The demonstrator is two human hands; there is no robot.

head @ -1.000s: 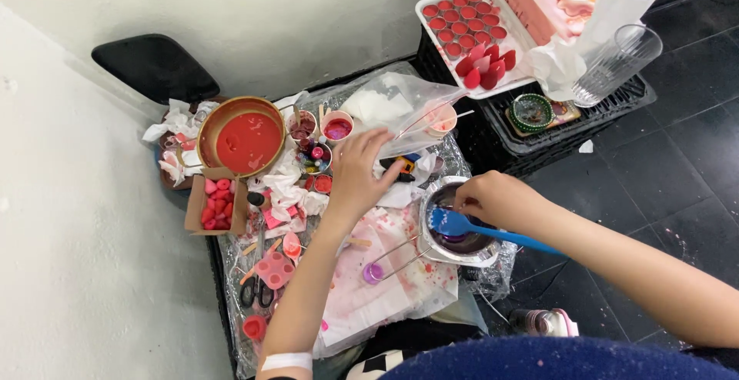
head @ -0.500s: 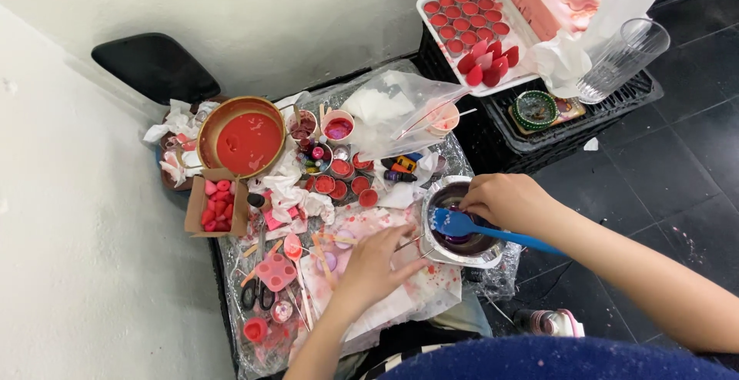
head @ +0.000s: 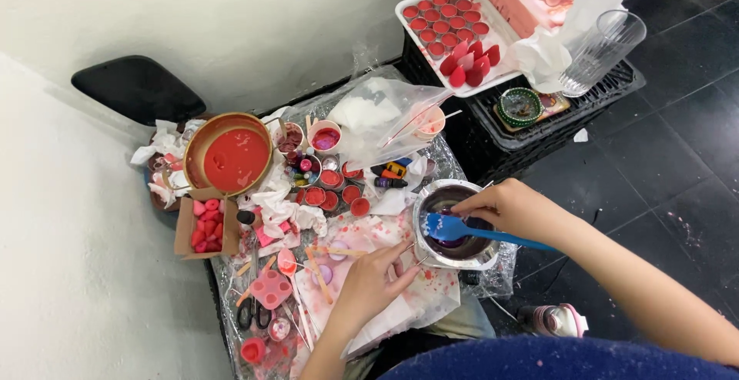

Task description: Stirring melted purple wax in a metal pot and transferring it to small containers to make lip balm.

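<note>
1. Head view: the right hand (head: 512,209) is closing its fingers around the blue spatula (head: 481,234), and the blade is dipping into the dark purple liquid in the small metal pot (head: 456,226).
2. The left hand (head: 373,280) is resting half open, fingers loosely curled, on the stained paper (head: 400,303) just beside the pot; its fingertips are lying near the pot's rim, and whether they are touching the rim or a handle cannot be told.
3. Risk, spill: the pot is sitting close to the edge of the plastic-covered table (head: 462,168). A hard stroke with the spatula is likely to tip it or slop liquid onto the paper.
4. Risk, splash: the fingers of the right hand are hanging over the liquid; if it is hot, drops could reach the skin.
5. Risk, knock: the small pink cup (head: 323,274) and wooden sticks (head: 317,272) are lying near the left hand, so a sideways move could scatter them.
6. Further out, the red-filled pan (head: 231,157) and the tray of red moulds (head: 450,26) are standing well apart from both hands.
</note>
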